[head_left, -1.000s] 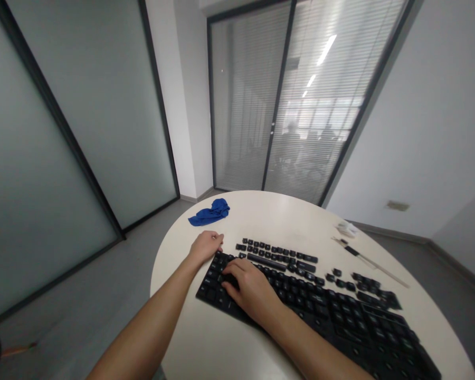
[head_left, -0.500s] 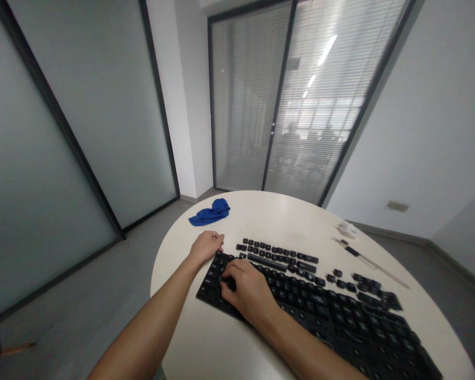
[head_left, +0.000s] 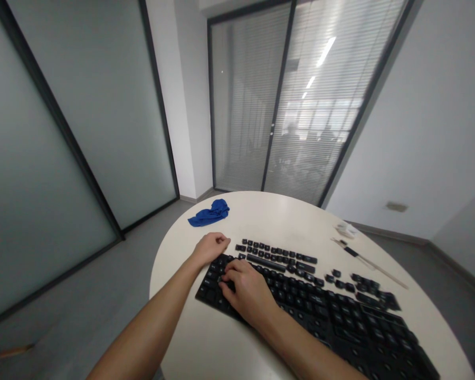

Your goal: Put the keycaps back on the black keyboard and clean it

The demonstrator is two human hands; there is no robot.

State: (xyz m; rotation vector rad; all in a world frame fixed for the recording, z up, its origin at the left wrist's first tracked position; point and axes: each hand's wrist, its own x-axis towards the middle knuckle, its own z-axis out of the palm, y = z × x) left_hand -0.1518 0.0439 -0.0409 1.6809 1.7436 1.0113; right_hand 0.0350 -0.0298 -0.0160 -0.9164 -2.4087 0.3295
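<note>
A black keyboard (head_left: 316, 311) lies slanted across the round table, several of its key positions bare. My right hand (head_left: 245, 287) rests over its left part, thumb and fingers curled together at the keys; whatever they grip is too small to make out. At the keyboard's far left corner is my left hand (head_left: 214, 247), its thumb and fingertips pinched together, with their contents unclear. Loose keycaps (head_left: 277, 253) stand in rows behind the keyboard, among them a long bar keycap (head_left: 266, 263). More loose keycaps (head_left: 368, 285) lie in a group to the right.
A crumpled blue cloth (head_left: 210, 213) lies at the far left of the white table (head_left: 182, 327). On the right are a thin brush-like tool (head_left: 352, 252), a long light stick (head_left: 386, 272) and a small whitish object (head_left: 346, 230). Glass partitions and walls stand beyond.
My left hand has shifted slightly to the right, its fingertips now beyond the keyboard's corner. My right hand has barely moved, its fingers still curled at the keys.
</note>
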